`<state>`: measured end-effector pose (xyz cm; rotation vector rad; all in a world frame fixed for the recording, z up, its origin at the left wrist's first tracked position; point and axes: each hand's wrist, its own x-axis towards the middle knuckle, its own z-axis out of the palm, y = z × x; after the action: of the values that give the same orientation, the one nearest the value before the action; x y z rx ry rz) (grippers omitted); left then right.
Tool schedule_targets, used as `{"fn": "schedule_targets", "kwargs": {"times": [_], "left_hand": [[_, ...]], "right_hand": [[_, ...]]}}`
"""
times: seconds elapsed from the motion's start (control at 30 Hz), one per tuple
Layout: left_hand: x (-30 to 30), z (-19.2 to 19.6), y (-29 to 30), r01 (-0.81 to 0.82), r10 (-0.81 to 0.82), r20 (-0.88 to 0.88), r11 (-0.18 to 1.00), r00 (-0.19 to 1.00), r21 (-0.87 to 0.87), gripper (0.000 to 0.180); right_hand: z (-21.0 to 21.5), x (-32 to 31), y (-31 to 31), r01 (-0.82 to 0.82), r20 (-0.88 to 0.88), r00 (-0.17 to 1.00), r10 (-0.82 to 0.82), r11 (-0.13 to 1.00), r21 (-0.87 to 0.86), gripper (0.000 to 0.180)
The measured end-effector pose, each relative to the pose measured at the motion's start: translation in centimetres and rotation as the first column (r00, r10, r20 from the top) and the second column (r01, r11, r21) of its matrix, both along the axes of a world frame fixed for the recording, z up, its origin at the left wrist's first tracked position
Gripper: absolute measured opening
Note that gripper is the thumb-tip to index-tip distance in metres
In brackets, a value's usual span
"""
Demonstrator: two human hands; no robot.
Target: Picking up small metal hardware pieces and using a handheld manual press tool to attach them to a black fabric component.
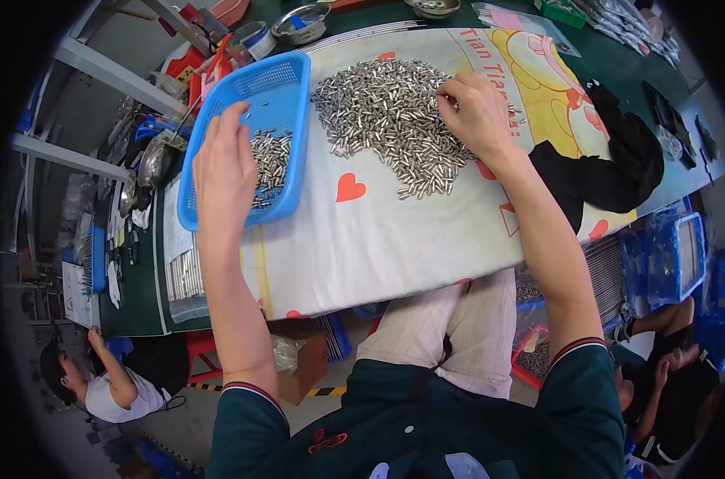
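Note:
A wide heap of small silver metal pins (394, 120), rounded like short studs, lies on a printed cloth (354, 263). My right hand (478, 112) is over the heap's right edge, its thumb and fingertips drawn together. Whatever is between those fingertips is too small to make out. At the left a blue plastic basket (297, 152) with perforated walls holds more of the same pins. Above the basket's left side is my left hand (225, 164), fingers stretched and slightly apart, with nothing visible in it. It hides part of the basket's contents.
Black fabric (634, 156) lies at the cloth's right side. Metal bowls (303, 24) and a white tub (255, 40) stand behind the basket. Metal frame bars (115, 72) rise at the left. One person (115, 383) sits lower left, another (666, 383) lower right.

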<state>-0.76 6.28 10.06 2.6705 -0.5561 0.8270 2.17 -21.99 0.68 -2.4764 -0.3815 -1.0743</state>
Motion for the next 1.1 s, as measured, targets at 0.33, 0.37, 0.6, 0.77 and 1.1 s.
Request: {"fn": "schedule_targets", "kwargs": {"times": [0.33, 0.37, 0.6, 0.77, 1.1], "left_hand": [[-1.0, -7.3, -7.1, 0.267, -0.246, -0.28, 0.963, 0.928, 0.037, 0.022], [-0.5, -8.3, -7.4, 0.263, -0.243, -0.277, 0.964, 0.93, 0.036, 0.022], [1.3, -10.7, -8.2, 0.338, -0.377, -0.174, 0.916, 0.91, -0.216, 0.017], [1.4, -10.5, -8.3, 0.369, -0.418, -0.161, 0.891, 0.894, -0.265, 0.009], [1.4, -10.2, -8.3, 0.419, -0.489, -0.11, 0.827, 0.865, -0.376, 0.006]], "right_hand": [[0.2, -2.1, 1.0, -0.05, -0.316, 0.948, 0.035, 0.998, -0.04, 0.025], [-0.1, -2.0, 1.4, -0.083, -0.293, 0.954, 0.065, 0.995, -0.049, 0.024], [-0.5, -1.9, 2.3, -0.274, -0.226, 0.939, 0.26, 0.961, -0.034, 0.011], [-0.7, -1.4, 1.9, -0.282, -0.17, 0.944, 0.282, 0.959, 0.027, 0.006], [-0.5, -1.1, 1.6, -0.302, -0.217, 0.921, 0.323, 0.945, 0.125, 0.007]]}}
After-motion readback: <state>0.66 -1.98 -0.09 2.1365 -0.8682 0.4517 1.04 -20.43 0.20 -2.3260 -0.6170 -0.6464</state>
